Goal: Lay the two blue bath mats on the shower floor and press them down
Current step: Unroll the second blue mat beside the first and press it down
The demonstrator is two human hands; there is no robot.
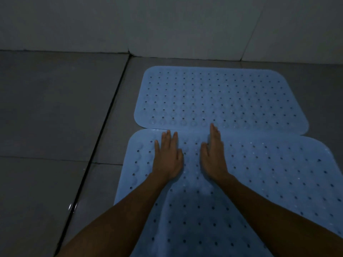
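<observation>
Two pale blue rubber bath mats with rounded corners and rows of small holes lie flat on the grey tiled shower floor [46, 108], right of the frame's centre. The far blue mat [220, 97] sits in the upper middle, close to the white tiled wall [167, 25]. The near blue mat [269, 173] fills the lower right, and its far edge meets the far mat's near edge, perhaps slightly overlapping it.

Both hands rest palm-down on the near mat's far-left part, with bare forearms reaching in from the bottom of the frame. The left hand [168, 160] lies flat, its fingers extended and slightly spread, grasping nothing. The right hand [213, 156] is just beside it, fingers held straight and close together, its fingertips reaching the seam between the mats.

A dark grout line [104, 130] runs diagonally across the floor, left of the mats.
</observation>
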